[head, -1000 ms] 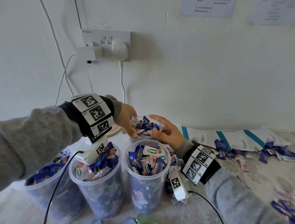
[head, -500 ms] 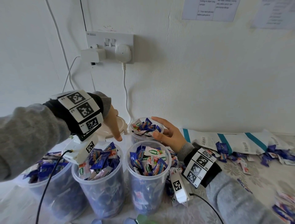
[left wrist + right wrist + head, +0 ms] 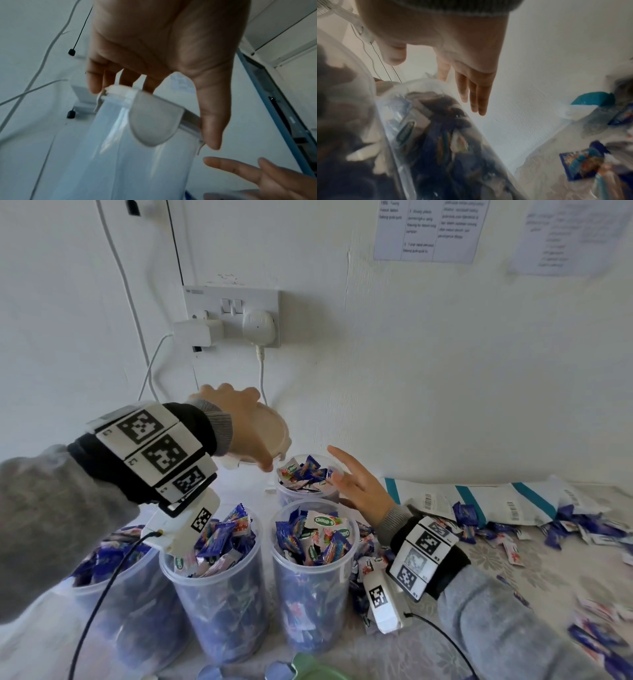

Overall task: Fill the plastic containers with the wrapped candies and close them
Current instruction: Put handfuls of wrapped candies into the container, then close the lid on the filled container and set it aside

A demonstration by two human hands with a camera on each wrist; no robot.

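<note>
My left hand [image 3: 239, 426] grips a round translucent plastic lid [image 3: 270, 433] by its rim, raised beside the rear clear plastic container [image 3: 301, 491], heaped with wrapped candies [image 3: 303, 472]. My right hand [image 3: 359, 487] is relaxed, fingers straight, beside it. I should steady the container, flatten candies, then press evenly.

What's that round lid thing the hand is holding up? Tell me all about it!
The lid is a round, cloudy-white plastic disc with a raised rim and little tabs at its edge. The left hand holds it in the air, tilted, with fingers on one edge and the thumb on the other. It hangs just left of and above the back container full of candies, not yet on it. Nothing else touches it.
</note>
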